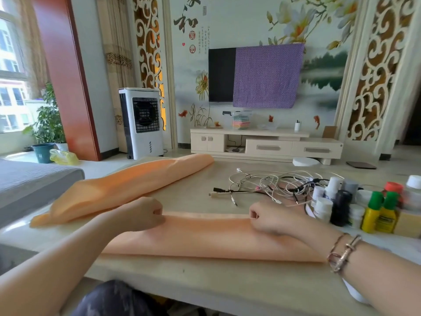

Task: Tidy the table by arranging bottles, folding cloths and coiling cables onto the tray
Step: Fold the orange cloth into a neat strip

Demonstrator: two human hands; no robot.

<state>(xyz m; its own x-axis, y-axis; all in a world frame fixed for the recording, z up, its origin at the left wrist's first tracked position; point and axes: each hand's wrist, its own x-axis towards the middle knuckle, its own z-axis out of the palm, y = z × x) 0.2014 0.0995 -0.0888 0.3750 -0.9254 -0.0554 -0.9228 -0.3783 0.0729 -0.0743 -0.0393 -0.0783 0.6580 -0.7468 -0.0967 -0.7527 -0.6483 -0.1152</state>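
Two hands (206, 215) pinching orange cloth's (205, 236) folded far edge

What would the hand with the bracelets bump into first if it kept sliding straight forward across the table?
Probably the tangle of cables. The right hand pinches the far edge of the orange cloth, and the cables lie just beyond it, though depth is hard to judge.

Two peach-orange cloths (205, 238) lie on the pale beige counter (193, 277). The tangled cables (268, 183) are white, grey and black. Among the bottles, two are yellow with green caps (373, 213), one is black (340, 208), several are white (322, 207), and one has a red-orange cap (393, 187). A purple dotted cover (266, 76) drapes the black television (221, 74).
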